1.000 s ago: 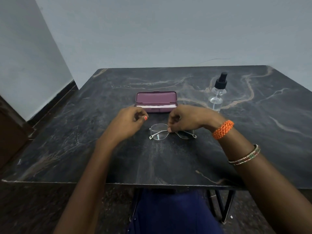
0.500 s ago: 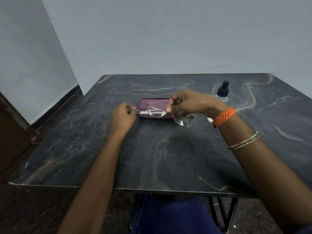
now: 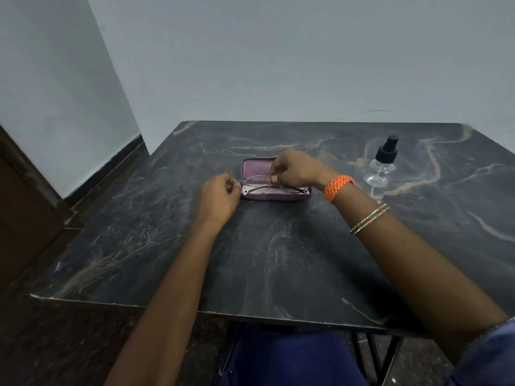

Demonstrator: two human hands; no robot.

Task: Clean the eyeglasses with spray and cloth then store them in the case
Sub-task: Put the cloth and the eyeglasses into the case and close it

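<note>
We have carried the glasses (image 3: 262, 185) into the open case (image 3: 252, 167); our right hand (image 3: 292, 169) still pinches them at the bridge, our left hand (image 3: 220, 195) rests curled and empty, so storing is nearly done.

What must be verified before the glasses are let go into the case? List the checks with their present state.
1. Purple hard case lid open: ok.
2. Thin metal-framed eyeglasses over the case's tray: ok.
3. Temples folded: ok, they lie crossed behind the lenses.
4. Right hand pinching the frame: ok.
5. Left hand off the glasses, beside the case's left end: ok; whether it touches the case, cannot tell.
6. Clear spray bottle with black pump upright, apart from the case: ok.
</note>
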